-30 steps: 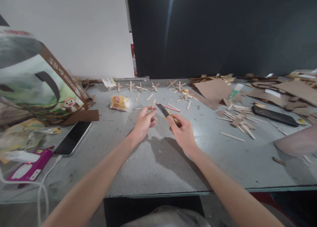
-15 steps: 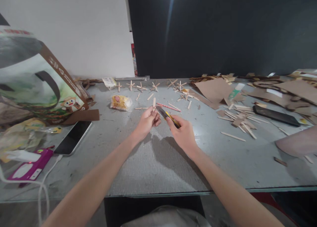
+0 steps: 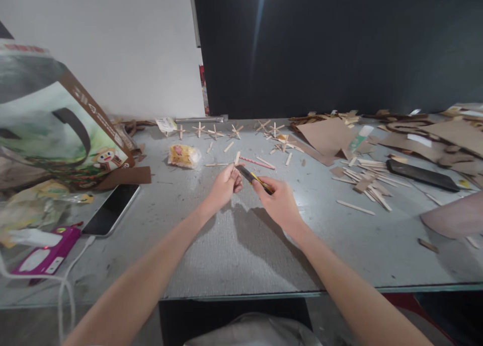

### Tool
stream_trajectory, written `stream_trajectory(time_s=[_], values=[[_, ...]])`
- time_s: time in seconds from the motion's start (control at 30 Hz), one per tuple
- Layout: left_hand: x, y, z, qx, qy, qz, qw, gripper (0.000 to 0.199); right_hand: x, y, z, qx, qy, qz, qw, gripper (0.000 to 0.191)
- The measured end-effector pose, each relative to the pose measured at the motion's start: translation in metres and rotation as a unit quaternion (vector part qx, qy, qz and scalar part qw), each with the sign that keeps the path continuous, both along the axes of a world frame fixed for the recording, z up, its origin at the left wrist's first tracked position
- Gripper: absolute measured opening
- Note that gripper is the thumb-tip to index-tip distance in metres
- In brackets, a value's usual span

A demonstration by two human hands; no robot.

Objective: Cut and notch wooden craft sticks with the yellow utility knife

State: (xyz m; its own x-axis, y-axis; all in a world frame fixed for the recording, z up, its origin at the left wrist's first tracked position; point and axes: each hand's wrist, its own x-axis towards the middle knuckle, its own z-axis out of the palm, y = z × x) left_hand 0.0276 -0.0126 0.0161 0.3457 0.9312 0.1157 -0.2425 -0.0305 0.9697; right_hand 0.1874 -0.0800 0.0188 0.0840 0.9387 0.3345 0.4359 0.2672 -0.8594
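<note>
On the surface (image 3: 234,270), a large printed bag (image 3: 45,101), contents hidden, stands well left of the left hand (image 3: 225,186). Brown cardboard (image 3: 324,137) lies beyond and right of the right hand (image 3: 279,199), which grips a utility knife (image 3: 249,175). Beyond and left of the left hand, a clear wrapper (image 3: 195,158) encloses yellow contents (image 3: 180,155). Crossed-stick stars (image 3: 199,130) stand beyond both hands. The left hand pinches a small wooden stick (image 3: 237,158) at the knife's tip.

plain white wall (image 3: 124,49) at back l.; lg. flat black panel (image 3: 339,49) beside it w/ pale vert. light streak (image 3: 258,28); grey flat-topped table (image 3: 362,250) in front.
</note>
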Motion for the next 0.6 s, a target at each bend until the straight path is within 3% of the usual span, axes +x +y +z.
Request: stream_trajectory(time_s=[0.27, 0.43, 0.6], values=[[-0.004, -0.005, 0.011, -0.038, -0.076, -0.045, 0.995, 0.029, 0.001, 0.004, -0.001, -0.054, 0.109, 0.027, 0.992, 0.042], [-0.001, -0.011, 0.016, -0.039, -0.08, -0.015, 0.996, 0.023, -0.005, 0.004, -0.006, -0.084, 0.161, 0.047, 0.982, 0.049], [0.0, -0.012, 0.014, 0.007, -0.055, 0.005, 0.998, 0.026, -0.015, 0.001, -0.01, -0.092, 0.18, 0.084, 0.976, 0.056]])
